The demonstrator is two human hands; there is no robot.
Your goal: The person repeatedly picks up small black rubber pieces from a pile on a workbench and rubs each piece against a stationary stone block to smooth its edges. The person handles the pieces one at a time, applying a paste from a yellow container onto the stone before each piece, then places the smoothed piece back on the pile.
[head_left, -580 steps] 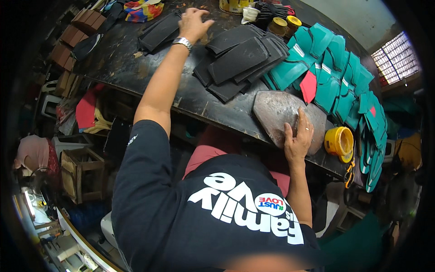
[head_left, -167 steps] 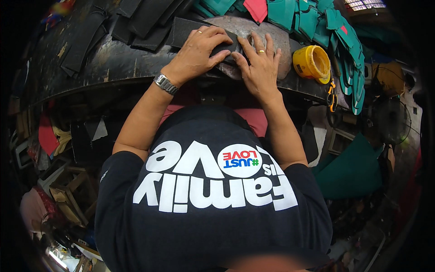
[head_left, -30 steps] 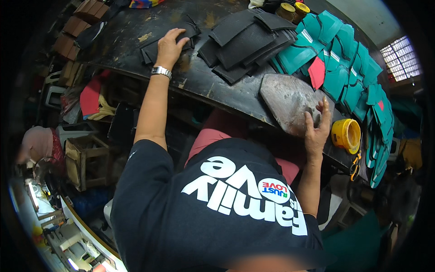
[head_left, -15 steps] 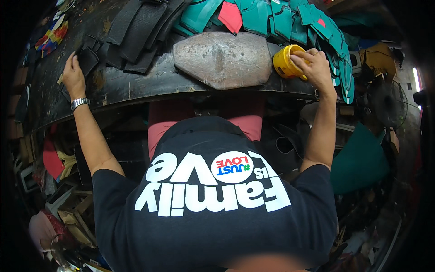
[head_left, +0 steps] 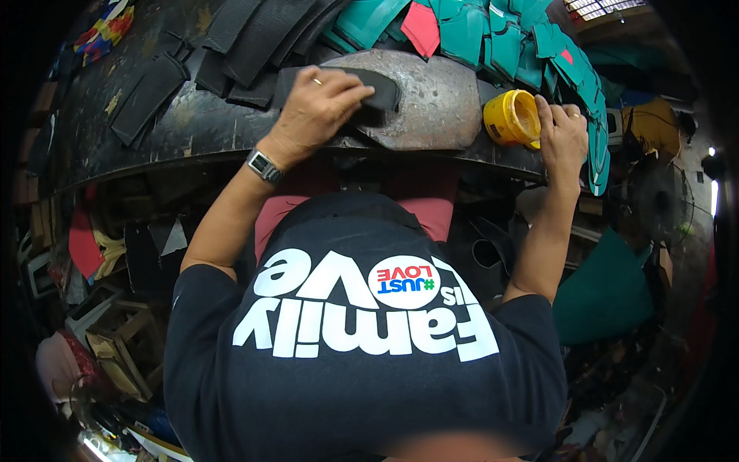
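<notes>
A dark piece of sheet material (head_left: 379,89) hangs over the left part of a worn, long eight-sided slab (head_left: 439,100). My left hand (head_left: 317,109) is closed on it, fingers bent over its near side. To the slab's right stands a small yellow tub (head_left: 500,123), tilted toward me, with something pale inside. At the tub's right rim is my right hand (head_left: 563,137), its fingertips drawn together. Whatever they may hold is hidden.
Stacked black strips (head_left: 258,46) lie beyond the slab, and loose black pieces (head_left: 150,100) lie farther left on the dark table (head_left: 223,138). Teal cut pieces (head_left: 462,35) cover the far right, with a red piece (head_left: 421,29) among them. A fan (head_left: 663,185) stands at right.
My left hand has moved right from the loose black pieces to above the slab, bringing a dark piece along. The right hand has drawn out of the tub to its right rim.
</notes>
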